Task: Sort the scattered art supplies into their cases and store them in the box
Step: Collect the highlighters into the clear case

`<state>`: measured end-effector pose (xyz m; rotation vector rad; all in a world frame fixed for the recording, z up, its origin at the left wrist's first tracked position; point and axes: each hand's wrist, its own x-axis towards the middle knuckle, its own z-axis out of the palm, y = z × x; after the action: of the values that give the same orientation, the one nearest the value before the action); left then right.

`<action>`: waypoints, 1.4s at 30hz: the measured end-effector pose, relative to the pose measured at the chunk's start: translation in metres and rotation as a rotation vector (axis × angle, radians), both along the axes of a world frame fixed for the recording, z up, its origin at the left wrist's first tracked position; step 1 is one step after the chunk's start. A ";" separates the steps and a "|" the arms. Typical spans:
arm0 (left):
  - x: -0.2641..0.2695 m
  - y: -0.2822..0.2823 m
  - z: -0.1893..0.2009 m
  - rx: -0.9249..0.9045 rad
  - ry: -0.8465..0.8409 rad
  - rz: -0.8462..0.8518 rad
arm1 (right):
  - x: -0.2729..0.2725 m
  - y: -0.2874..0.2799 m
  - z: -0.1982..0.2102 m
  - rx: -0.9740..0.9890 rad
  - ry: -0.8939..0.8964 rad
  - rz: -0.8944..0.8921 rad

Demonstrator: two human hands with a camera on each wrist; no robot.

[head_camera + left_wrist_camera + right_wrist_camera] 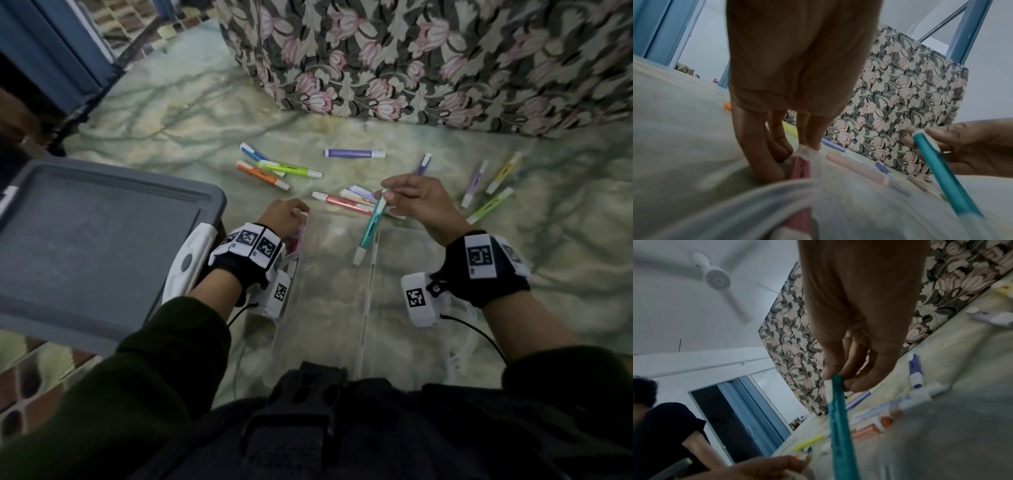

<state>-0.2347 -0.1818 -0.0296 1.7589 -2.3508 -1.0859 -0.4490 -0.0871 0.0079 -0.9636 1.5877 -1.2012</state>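
Progress, judged from the layout: early stage. One pink marker (300, 236) appears to lie inside the clear case (337, 291); the pictures are too blurred to confirm any other. Most supplies remain loose on the bed (191, 113): an orange/green/blue cluster (274, 168), a purple marker (352, 154), a pile near the case mouth (346, 202), and several pastel ones (493, 185) to the right. The grey box (85, 240) sits at left, lid closed; nothing is stored yet.

Left hand (282, 216): fingers (812, 129) pinch the case's far left corner, lifting the mouth open.

Right hand (416, 202): fingers (838, 368) pinch the top end of a teal marker (371, 226). It hangs tilted, lower end towards the case opening, not yet inside.
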 end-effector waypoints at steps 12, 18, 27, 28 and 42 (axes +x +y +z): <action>0.007 0.008 0.003 0.002 0.073 0.116 | 0.038 0.006 -0.041 0.044 0.433 -0.027; 0.015 0.004 0.010 0.028 0.031 0.190 | 0.038 0.013 -0.049 0.029 0.528 -0.049; 0.019 0.019 0.012 0.010 0.032 0.147 | 0.051 0.030 -0.054 0.093 0.666 0.068; 0.021 0.023 0.012 0.015 0.043 0.133 | 0.050 0.028 -0.053 0.112 0.668 0.082; 0.021 0.033 0.006 -0.083 0.165 0.313 | 0.036 0.032 -0.049 0.155 0.642 0.092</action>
<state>-0.2135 -0.1492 -0.0240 1.8476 -1.9164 -1.0246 -0.4125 -0.0549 -0.0409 -1.3882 2.0636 -0.7176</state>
